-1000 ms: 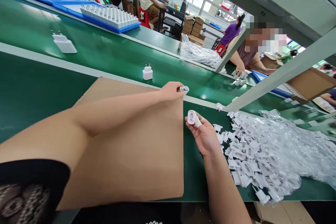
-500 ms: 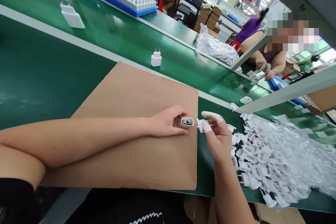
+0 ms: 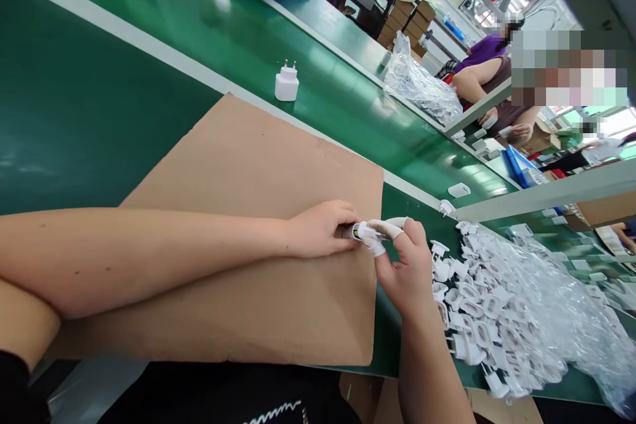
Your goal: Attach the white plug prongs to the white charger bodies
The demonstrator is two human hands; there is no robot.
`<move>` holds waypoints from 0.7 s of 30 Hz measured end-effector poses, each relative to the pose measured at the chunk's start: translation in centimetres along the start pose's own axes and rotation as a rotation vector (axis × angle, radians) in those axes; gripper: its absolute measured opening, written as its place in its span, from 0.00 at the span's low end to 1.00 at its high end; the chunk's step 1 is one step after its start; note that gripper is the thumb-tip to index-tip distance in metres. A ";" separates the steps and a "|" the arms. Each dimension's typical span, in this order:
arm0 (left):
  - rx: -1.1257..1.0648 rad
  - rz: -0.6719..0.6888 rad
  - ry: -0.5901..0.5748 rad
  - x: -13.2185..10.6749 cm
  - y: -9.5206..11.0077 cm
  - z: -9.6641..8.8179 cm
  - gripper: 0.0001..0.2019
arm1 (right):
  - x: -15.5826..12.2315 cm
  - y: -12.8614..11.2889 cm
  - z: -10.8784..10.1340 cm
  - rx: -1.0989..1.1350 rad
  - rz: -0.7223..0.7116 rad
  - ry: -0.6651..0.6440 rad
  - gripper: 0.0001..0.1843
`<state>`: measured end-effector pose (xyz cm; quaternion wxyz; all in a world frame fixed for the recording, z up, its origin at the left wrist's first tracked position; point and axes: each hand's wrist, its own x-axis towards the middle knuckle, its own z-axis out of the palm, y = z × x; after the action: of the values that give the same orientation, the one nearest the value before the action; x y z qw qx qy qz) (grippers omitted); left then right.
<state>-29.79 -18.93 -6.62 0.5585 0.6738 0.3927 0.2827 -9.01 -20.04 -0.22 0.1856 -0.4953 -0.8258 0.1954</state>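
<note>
Mid-frame, the left hand (image 3: 318, 229) grips a hollow, rounded white shell (image 3: 356, 232); the right hand (image 3: 405, 271) pinches a white cap (image 3: 365, 232) at its mouth, above smooth cardboard (image 3: 233, 179).

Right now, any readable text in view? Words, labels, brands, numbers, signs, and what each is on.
None readable.
White housing in the left hand: too small to tell.
White plug standing upright on the green surface: no print visible.
Cardboard sheet: no print visible.
Stacked boxes behind: too small and blurred to tell.
</note>
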 end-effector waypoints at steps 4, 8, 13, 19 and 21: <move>0.008 -0.009 -0.015 0.1 -0.1 0.0 0.10 | 0.4 0.4 0.7 -0.031 -0.007 -0.079 0.10; 0.005 -0.016 -0.021 0.2 -0.1 0.0 0.10 | 0.5 0.3 0.8 0.003 -0.023 -0.052 0.10; -0.014 -0.005 -0.019 0.3 -0.3 -0.1 0.09 | 0.6 -0.3 0.8 -0.014 -0.047 -0.007 0.11; -0.004 -0.004 -0.014 0.3 -0.3 0.0 0.09 | 1.0 -0.2 1.0 -0.042 -0.042 -0.048 0.10; 0.003 -0.005 -0.019 0.2 -0.2 -0.1 0.09 | 1.4 0.0 0.9 -0.046 -0.022 -0.068 0.09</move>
<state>-29.77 -18.67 -6.80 0.5617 0.6764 0.3894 0.2743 -10.07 -18.98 -0.78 0.1482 -0.4836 -0.8412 0.1909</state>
